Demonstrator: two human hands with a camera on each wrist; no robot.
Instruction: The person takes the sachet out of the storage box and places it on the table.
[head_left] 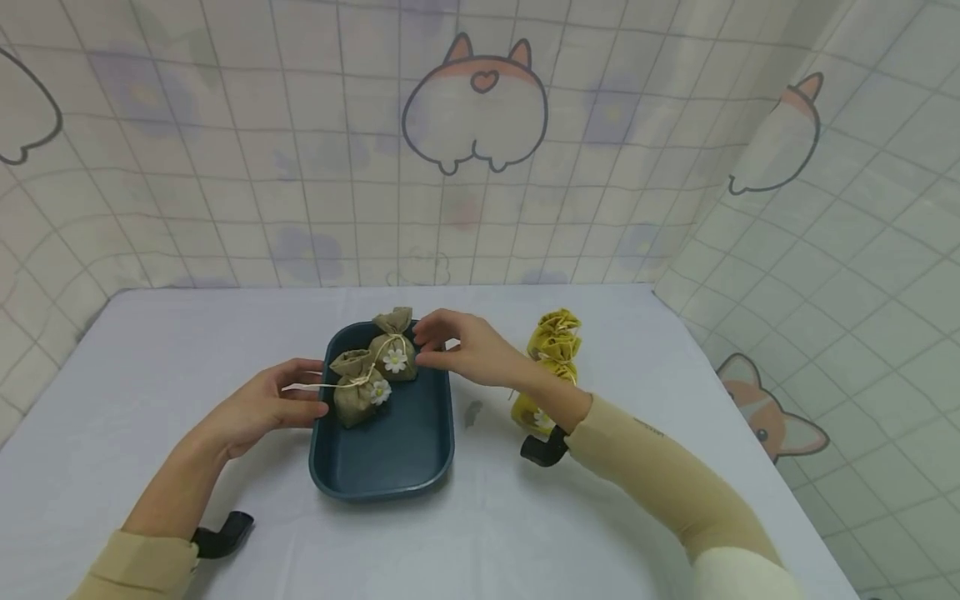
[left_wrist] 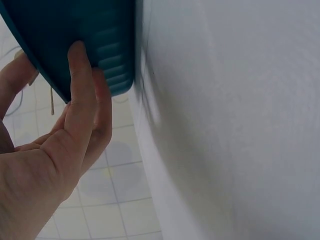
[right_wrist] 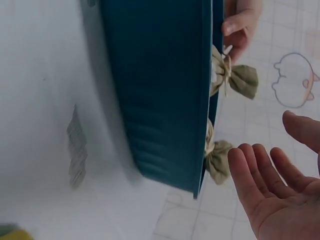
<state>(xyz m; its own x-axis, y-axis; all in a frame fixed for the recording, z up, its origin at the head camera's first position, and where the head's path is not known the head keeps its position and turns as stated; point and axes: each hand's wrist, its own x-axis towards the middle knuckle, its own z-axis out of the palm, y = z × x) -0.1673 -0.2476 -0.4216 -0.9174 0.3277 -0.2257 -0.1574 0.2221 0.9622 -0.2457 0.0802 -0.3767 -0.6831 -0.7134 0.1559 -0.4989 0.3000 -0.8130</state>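
At centre-frame, the left hand (head_left: 262, 407), fingers relaxed, touches the tray (head_left: 390, 467) holding green pouches (head_left: 351, 406); the right hand (head_left: 480, 348) hovers, gripping nothing. The overhanging string (head_left: 330, 385) could snag, tipping one.

Hidden, cropped and blurred parts.
In the head view, the right forearm (head_left: 555, 396) hides part of the yellow pouches (head_left: 558, 347); a mark (head_left: 648, 427) on the right sleeve (head_left: 652, 467) is too small to read. In the right wrist view, the tray (right_wrist: 160, 90) hides the lower parts of the green pouches (right_wrist: 244, 81), the right edge crops the right hand (right_wrist: 285, 200), and a yellow patch (right_wrist: 18, 234) at lower left is blurred.
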